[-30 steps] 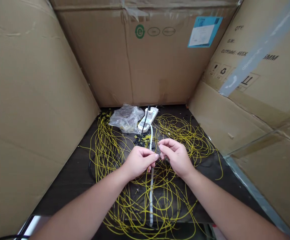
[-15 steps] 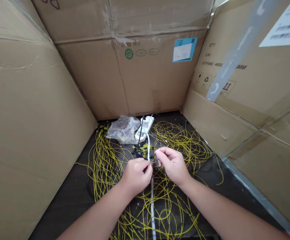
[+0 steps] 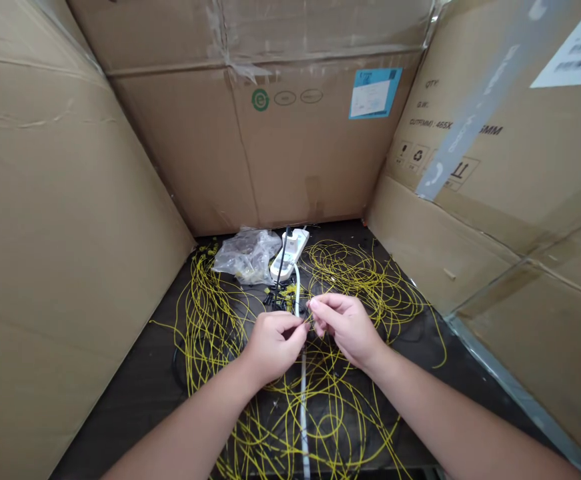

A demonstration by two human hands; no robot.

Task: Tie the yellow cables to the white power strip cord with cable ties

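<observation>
My left hand (image 3: pixel 273 343) is closed in a pinch, thumb against forefinger, with a tiny dark bit showing at its fingertips. Close beside it, my right hand (image 3: pixel 345 323) also pinches, on what looks like a thin yellow wire; the fingers cover most of it. The two sets of fingertips nearly meet above the dark tabletop. Just beyond them lies a small heap of black and yellow pieces (image 3: pixel 285 293), too small to name. Loose yellow wires (image 3: pixel 203 327) spread on the left and under both hands, and a coiled tangle of yellow wires (image 3: pixel 365 273) lies at the right.
A white power strip (image 3: pixel 281 267) with a black plug and cord stands behind the heap. Its white cable (image 3: pixel 304 413) runs toward me between my arms. A clear plastic bag (image 3: pixel 245 253) lies left of the strip. Large cardboard boxes (image 3: pixel 300 160) wall in the left, back and right.
Both hands keep their pinches; the fingertips have shifted slightly and come a little closer together. The view has tilted slightly. The wires on the table lie as before.
</observation>
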